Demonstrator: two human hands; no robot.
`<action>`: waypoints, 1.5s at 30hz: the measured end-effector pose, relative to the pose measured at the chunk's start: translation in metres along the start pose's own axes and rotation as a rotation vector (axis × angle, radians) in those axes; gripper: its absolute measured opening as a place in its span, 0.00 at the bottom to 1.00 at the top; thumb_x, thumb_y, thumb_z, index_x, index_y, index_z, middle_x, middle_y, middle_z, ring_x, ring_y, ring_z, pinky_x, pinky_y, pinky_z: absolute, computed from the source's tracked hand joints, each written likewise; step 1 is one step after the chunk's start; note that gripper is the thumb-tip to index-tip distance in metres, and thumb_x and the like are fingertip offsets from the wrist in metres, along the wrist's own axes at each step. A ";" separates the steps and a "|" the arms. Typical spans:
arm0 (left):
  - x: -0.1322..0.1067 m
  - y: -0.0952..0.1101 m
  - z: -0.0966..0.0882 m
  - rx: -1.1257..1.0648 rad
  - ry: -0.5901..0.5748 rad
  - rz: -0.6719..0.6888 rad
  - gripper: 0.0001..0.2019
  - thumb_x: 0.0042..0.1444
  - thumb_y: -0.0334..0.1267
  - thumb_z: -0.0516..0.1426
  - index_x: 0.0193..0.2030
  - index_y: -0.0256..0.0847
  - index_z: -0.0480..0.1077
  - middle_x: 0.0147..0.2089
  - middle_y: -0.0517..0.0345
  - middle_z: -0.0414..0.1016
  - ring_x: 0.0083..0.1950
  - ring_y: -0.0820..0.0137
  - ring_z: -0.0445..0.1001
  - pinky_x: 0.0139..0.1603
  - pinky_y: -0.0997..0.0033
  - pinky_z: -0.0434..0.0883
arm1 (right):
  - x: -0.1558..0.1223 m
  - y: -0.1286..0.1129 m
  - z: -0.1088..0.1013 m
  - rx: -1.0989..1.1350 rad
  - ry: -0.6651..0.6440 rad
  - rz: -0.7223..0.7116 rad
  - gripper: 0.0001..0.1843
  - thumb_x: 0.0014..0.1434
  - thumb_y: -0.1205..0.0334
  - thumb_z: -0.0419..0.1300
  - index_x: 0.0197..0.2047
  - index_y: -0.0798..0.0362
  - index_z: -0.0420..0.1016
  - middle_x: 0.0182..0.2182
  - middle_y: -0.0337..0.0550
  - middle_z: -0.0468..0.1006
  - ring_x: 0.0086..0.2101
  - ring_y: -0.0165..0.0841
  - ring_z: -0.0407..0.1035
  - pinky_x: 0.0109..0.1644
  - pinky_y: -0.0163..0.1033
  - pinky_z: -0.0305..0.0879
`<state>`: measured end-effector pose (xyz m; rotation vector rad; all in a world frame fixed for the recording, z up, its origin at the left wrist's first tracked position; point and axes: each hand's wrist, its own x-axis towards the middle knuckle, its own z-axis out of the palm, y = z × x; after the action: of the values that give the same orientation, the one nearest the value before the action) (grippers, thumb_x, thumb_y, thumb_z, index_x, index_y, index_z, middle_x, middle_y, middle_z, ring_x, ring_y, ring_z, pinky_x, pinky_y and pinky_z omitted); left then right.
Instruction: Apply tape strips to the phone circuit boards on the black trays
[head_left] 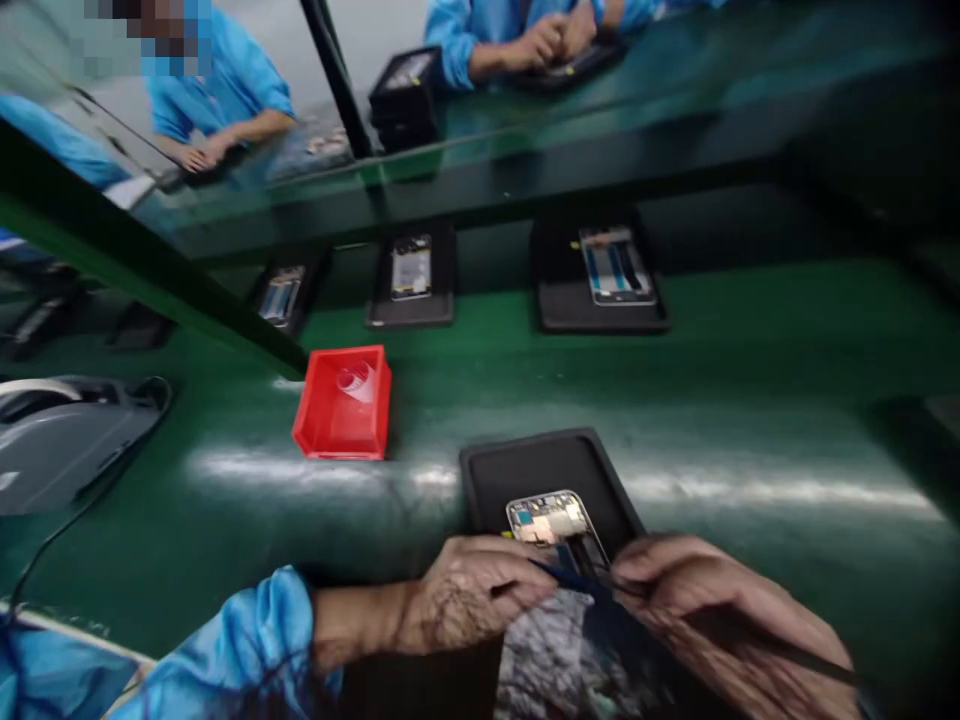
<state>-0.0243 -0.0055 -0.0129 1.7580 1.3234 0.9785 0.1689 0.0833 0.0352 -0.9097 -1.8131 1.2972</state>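
Note:
An opened phone [551, 520] with its circuit board showing lies in a black tray [540, 468] on the green bench, near the front edge. My left hand [472, 592] rests on the phone's lower left side, fingers curled against it. My right hand [720, 610] is closed around a thin dark tool [570, 578] whose tip reaches the phone's middle. The lower part of the phone is hidden under my hands.
A red plastic bin [343, 403] stands left of the tray. Three more black trays with open phones [411, 270] [616, 265] [281, 295] lie farther back. A grey device with a cable [60, 440] sits at the left. Other people in blue sleeves work across a raised shelf [525, 160].

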 end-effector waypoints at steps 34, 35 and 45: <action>0.013 0.014 -0.015 -0.139 -0.066 0.021 0.07 0.49 0.27 0.57 0.37 0.32 0.71 0.40 0.53 0.76 0.39 0.78 0.75 0.46 0.88 0.71 | -0.004 -0.003 0.002 -0.059 -0.284 0.104 0.04 0.53 0.62 0.56 0.31 0.40 0.69 0.30 0.37 0.77 0.32 0.28 0.74 0.34 0.25 0.71; 0.014 0.014 -0.015 -0.139 -0.067 0.020 0.07 0.49 0.27 0.57 0.37 0.32 0.71 0.40 0.53 0.75 0.39 0.78 0.75 0.46 0.87 0.71 | -0.002 -0.004 0.003 -0.050 -0.257 0.110 0.04 0.54 0.61 0.55 0.31 0.40 0.69 0.29 0.36 0.77 0.30 0.28 0.74 0.32 0.24 0.71; 0.014 0.014 -0.015 -0.139 -0.068 -0.003 0.08 0.49 0.26 0.57 0.38 0.35 0.71 0.41 0.54 0.75 0.40 0.78 0.75 0.46 0.87 0.71 | -0.006 -0.001 0.006 -0.004 -0.180 0.188 0.06 0.54 0.57 0.55 0.27 0.39 0.71 0.26 0.36 0.77 0.27 0.31 0.74 0.29 0.30 0.73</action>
<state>-0.0289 0.0067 0.0087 1.6691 1.1869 0.9761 0.1669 0.0753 0.0343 -1.0133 -1.9030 1.5354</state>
